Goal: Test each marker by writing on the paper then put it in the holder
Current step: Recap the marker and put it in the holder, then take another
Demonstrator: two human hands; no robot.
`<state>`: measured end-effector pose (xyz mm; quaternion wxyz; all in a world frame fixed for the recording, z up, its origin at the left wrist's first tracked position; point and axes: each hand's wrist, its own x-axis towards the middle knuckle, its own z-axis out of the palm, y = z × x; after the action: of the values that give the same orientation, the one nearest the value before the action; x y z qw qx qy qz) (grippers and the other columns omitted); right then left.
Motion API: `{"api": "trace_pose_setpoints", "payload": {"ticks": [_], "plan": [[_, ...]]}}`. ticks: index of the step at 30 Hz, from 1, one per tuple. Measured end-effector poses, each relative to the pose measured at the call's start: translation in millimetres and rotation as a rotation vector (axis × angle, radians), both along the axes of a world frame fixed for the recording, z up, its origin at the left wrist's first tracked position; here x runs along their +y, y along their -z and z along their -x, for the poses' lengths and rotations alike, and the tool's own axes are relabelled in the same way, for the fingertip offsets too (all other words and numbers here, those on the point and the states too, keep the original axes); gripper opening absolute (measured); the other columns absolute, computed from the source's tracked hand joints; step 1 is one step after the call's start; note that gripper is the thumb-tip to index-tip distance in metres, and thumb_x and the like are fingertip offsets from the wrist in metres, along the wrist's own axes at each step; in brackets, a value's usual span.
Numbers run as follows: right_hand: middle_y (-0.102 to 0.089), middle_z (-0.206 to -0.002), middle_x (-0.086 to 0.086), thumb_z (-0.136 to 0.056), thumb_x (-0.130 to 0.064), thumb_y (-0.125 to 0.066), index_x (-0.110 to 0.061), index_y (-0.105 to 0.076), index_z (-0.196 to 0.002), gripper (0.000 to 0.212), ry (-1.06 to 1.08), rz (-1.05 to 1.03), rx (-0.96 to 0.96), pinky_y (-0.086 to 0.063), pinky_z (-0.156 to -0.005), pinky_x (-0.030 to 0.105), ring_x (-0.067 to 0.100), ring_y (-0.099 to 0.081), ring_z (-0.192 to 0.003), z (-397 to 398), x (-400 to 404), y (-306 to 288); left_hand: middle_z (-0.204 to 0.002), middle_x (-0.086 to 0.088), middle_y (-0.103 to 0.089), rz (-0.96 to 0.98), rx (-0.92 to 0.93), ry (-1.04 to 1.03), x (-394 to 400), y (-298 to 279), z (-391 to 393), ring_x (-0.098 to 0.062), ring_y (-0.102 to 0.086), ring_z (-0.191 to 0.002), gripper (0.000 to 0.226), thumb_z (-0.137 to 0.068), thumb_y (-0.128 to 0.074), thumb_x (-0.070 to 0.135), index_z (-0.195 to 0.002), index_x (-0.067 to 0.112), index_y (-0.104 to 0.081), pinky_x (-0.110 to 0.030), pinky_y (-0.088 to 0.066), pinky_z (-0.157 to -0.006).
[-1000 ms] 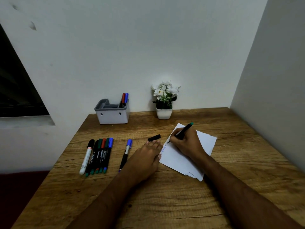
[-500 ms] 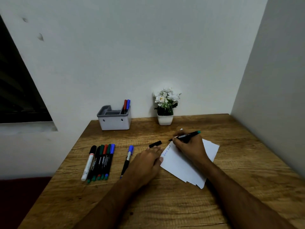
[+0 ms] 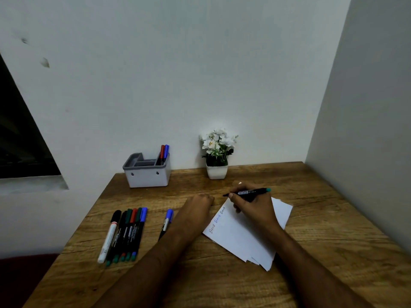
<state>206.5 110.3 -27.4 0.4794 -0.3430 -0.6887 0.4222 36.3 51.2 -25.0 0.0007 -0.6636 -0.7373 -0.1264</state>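
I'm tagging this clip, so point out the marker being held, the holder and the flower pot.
green-ended marker (image 3: pixel 249 192), head view, on its labelled barrel.
holder (image 3: pixel 146 178), head view, on its white front wall.
flower pot (image 3: pixel 216 172), head view, on its white front face.

Wooden counter (image 3: pixel 311 218) set in a corner. Pale back wall (image 3: pixel 178 74), scuffed upper left; grey side wall (image 3: pixel 373 130) right. Dark window opening (image 3: pixel 20 138) left. Dim light.

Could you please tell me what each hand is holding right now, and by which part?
The right hand grips the green-ended marker around the middle of its barrel. The left hand has its fingers curled out of sight, so whether it holds anything cannot be told.
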Motion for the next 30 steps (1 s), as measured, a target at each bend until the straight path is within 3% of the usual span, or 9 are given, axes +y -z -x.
{"api": "trace_pose_setpoints", "payload": {"ticks": [4, 8, 10, 12, 14, 17, 19, 25, 30], "plan": [[-0.076, -0.079, 0.008, -0.093, -0.003, -0.071, -0.009, -0.078, -0.092, 0.009, -0.037, -0.008, 0.05, -0.059, -0.059, 0.027, 0.02, -0.072, -0.065, 0, 0, -1, -0.117, -0.002, -0.063, 0.034, 0.051, 0.013, 3, 6, 1, -0.019, -0.059, -0.104, 0.029, -0.092, -0.057, 0.011, -0.12, 0.019, -0.06, -0.031, -0.051, -0.083], [-0.077, -0.081, 0.011, -0.094, 0.004, -0.066, -0.003, -0.079, -0.095, 0.015, -0.068, -0.026, 0.105, -0.061, -0.061, 0.03, 0.025, -0.074, -0.068, 3, -1, -2, -0.092, -0.003, -0.065, -0.048, 0.049, -0.09, 1, 2, 1, -0.016, -0.059, -0.081, 0.013, -0.089, -0.056, 0.006, -0.084, 0.018, -0.057, -0.03, -0.054, -0.069], [-0.077, -0.081, 0.011, -0.092, 0.005, -0.069, -0.003, -0.077, -0.095, 0.012, -0.054, -0.006, 0.141, -0.061, -0.061, 0.03, 0.024, -0.075, -0.068, 2, -3, -3, -0.088, -0.001, -0.068, -0.179, -0.038, -0.191, 0, -2, 3, -0.015, -0.062, -0.078, 0.016, -0.088, -0.059, 0.005, -0.084, 0.018, -0.066, -0.029, -0.055, -0.067], [-0.077, -0.08, 0.01, -0.09, 0.004, -0.072, -0.004, -0.076, -0.095, 0.01, -0.042, -0.026, 0.171, -0.061, -0.059, 0.032, 0.025, -0.075, -0.066, 1, -6, -6, -0.087, 0.003, -0.072, -0.376, -0.283, -0.296, -3, -13, 4, -0.009, -0.064, -0.074, 0.014, -0.087, -0.067, 0.009, -0.091, 0.019, -0.075, -0.019, -0.052, -0.061], [-0.077, -0.079, 0.008, -0.089, 0.003, -0.075, -0.008, -0.077, -0.093, 0.012, -0.03, -0.088, 0.179, -0.06, -0.055, 0.032, 0.024, -0.073, -0.065, 0, -9, -13, -0.08, 0.002, -0.073, -0.474, -0.752, -0.427, -4, -28, 3, -0.007, -0.066, -0.065, 0.007, -0.085, -0.074, 0.009, -0.089, 0.015, -0.076, -0.01, -0.048, -0.053], [-0.077, -0.08, 0.001, -0.087, 0.002, -0.076, -0.009, -0.08, -0.095, 0.015, -0.024, -0.184, 0.184, -0.059, -0.056, 0.029, 0.02, -0.073, -0.068, 1, -16, -23, -0.085, -0.018, -0.074, -0.455, -1.705, -0.531, -2, -49, 6, -0.026, -0.072, -0.076, 0.012, -0.084, -0.07, -0.004, -0.096, -0.006, -0.071, -0.029, -0.058, -0.078], [-0.078, -0.082, 0.0, -0.088, -0.001, -0.074, -0.009, -0.08, -0.097, 0.013, -0.051, -0.245, 0.179, -0.06, -0.061, 0.03, 0.02, -0.074, -0.072, 3, -22, -29, -0.1, -0.028, -0.069, -0.389, -2.087, -0.505, -4, -58, 5, -0.034, -0.07, -0.089, 0.012, -0.086, -0.061, -0.013, -0.098, -0.013, -0.063, -0.038, -0.056, -0.089], [-0.078, -0.083, -0.01, -0.084, -0.005, -0.071, -0.012, -0.082, -0.094, 0.016, -0.074, -0.408, 0.098, -0.062, -0.065, 0.027, 0.012, -0.076, -0.076, 7, -38, -34, -0.126, -0.029, -0.059, -0.368, -2.229, -0.454, -9, -63, -3, -0.04, -0.066, -0.1, 0.02, -0.09, -0.052, -0.016, -0.109, -0.011, -0.056, -0.046, -0.052, -0.098], [-0.079, -0.085, -0.009, -0.084, 0.0, -0.072, -0.01, -0.082, -0.093, 0.017, -0.061, -0.492, 0.061, -0.062, -0.067, 0.027, 0.009, -0.076, -0.076, 6, -41, -32, -0.128, -0.026, -0.056, -0.351, -2.28, -0.445, -14, -66, -7, -0.044, -0.061, -0.111, 0.015, -0.09, -0.05, -0.017, -0.101, -0.008, -0.054, -0.047, -0.051, -0.098]]}}
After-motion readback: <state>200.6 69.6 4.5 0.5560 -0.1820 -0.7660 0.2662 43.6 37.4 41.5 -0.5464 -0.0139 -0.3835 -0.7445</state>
